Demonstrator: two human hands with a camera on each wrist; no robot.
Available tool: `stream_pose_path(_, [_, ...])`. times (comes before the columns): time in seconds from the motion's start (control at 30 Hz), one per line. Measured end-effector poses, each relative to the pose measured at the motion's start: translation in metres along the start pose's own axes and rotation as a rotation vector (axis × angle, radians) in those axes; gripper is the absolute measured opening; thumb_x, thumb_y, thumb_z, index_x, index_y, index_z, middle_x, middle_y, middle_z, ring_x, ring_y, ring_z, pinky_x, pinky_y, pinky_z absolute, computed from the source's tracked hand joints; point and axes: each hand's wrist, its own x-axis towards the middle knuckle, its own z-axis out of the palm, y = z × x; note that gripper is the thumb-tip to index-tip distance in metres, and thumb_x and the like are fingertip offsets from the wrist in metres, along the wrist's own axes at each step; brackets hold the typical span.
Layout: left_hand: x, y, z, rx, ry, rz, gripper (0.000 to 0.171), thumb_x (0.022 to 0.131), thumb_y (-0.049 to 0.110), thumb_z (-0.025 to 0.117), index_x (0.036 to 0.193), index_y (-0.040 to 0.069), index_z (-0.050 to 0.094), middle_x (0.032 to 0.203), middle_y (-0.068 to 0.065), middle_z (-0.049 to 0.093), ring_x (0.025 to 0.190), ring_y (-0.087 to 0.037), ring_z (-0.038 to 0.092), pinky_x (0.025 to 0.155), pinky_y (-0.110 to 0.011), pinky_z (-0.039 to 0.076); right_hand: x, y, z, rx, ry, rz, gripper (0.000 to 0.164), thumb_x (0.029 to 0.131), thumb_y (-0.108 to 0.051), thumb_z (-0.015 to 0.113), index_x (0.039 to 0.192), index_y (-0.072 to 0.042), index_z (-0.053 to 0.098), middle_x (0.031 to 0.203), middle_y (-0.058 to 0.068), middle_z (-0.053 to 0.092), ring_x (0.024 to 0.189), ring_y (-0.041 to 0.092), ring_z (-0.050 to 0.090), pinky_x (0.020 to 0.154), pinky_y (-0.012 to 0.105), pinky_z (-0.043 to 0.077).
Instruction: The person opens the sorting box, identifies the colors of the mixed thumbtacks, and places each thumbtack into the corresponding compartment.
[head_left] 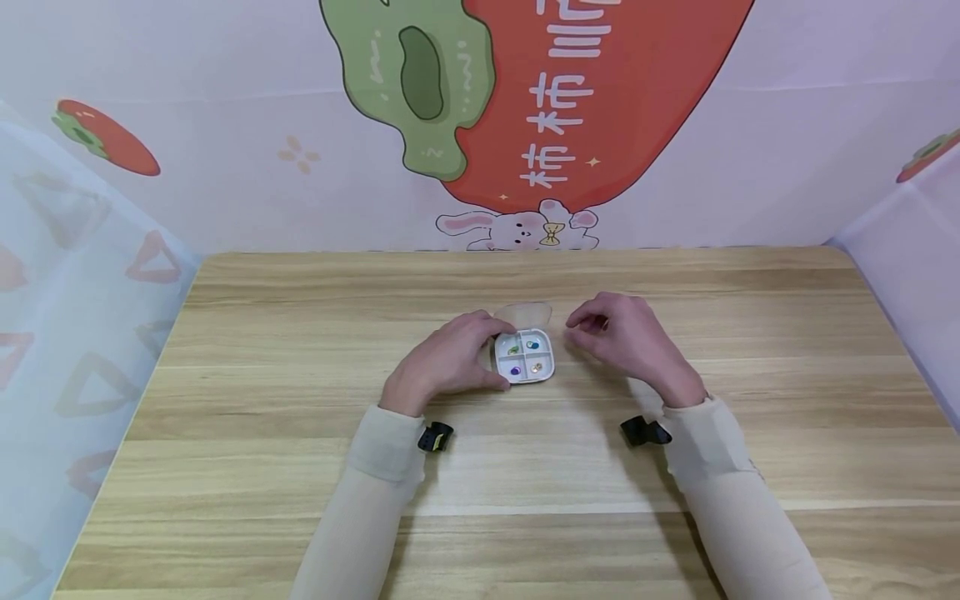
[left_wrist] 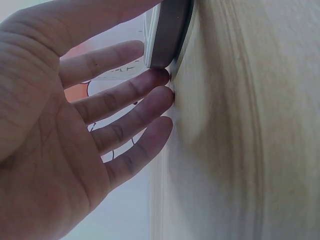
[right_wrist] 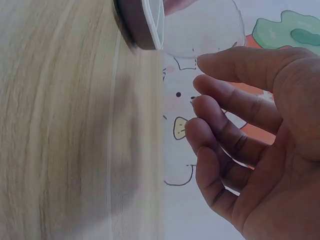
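A small white pill box [head_left: 524,357] with four compartments lies on the wooden table, its clear lid [head_left: 523,314] raised at the far side. Each compartment holds a tiny coloured piece, among them a purple one [head_left: 515,371] and a blue one [head_left: 532,344]. My left hand [head_left: 448,357] holds the box at its left side between thumb and forefinger, the other fingers spread loosely in the left wrist view. To the right of the box, my right hand [head_left: 628,340] hovers with fingers loosely bent and nothing between them. The right wrist view shows the dark outer side of the box [right_wrist: 137,22].
The wooden table [head_left: 285,500] ends at a printed cloth backdrop [head_left: 247,167], with more cloth at both sides. Black wrist cameras [head_left: 436,437] sit on the inner side of the pale sleeves [head_left: 352,525].
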Motion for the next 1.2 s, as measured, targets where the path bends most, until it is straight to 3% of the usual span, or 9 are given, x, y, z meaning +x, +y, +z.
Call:
stream_pose_path(0.5, [-0.007, -0.005, -0.006, -0.047, 0.027, -0.003, 0.066, 0.065, 0.038, 0.08, 0.125, 0.025, 0.057, 0.115, 0.008, 0.052, 0.099, -0.012, 0.048, 0.083, -0.023, 0.038, 0.001, 0.003, 0.0, 0.002, -0.02, 0.05, 0.007, 0.08, -0.022, 0.068, 0.086, -0.017, 0.069, 0.078, -0.003, 0.059, 0.072, 0.015, 0.052, 0.066, 0.03, 0.043])
stream_pose_path(0.83, [-0.009, -0.01, -0.013, -0.09, 0.049, 0.005, 0.056, 0.063, 0.038, 0.081, 0.113, 0.02, 0.063, 0.111, 0.005, 0.057, 0.098, -0.015, 0.051, 0.082, -0.025, 0.04, 0.001, 0.004, 0.0, 0.003, -0.031, 0.059, 0.007, 0.08, -0.022, 0.068, 0.086, -0.018, 0.068, 0.078, -0.003, 0.059, 0.072, 0.016, 0.052, 0.066, 0.03, 0.043])
stream_pose_path(1.03, [-0.009, -0.015, -0.015, -0.049, 0.06, -0.024, 0.05, 0.062, 0.04, 0.081, 0.104, 0.017, 0.066, 0.103, 0.007, 0.058, 0.094, -0.014, 0.051, 0.081, -0.025, 0.039, 0.002, 0.004, 0.002, 0.005, -0.03, 0.06, 0.007, 0.081, -0.023, 0.068, 0.086, -0.018, 0.068, 0.078, -0.003, 0.059, 0.072, 0.015, 0.052, 0.066, 0.029, 0.043])
stream_pose_path(1.2, [-0.009, -0.015, -0.013, 0.021, 0.06, -0.076, 0.062, 0.06, 0.046, 0.081, 0.11, 0.014, 0.063, 0.105, 0.003, 0.057, 0.096, -0.014, 0.049, 0.087, -0.028, 0.038, 0.002, 0.002, 0.003, 0.032, -0.025, 0.058, 0.011, 0.081, -0.022, 0.067, 0.09, -0.016, 0.067, 0.081, -0.003, 0.06, 0.073, 0.015, 0.053, 0.067, 0.029, 0.044])
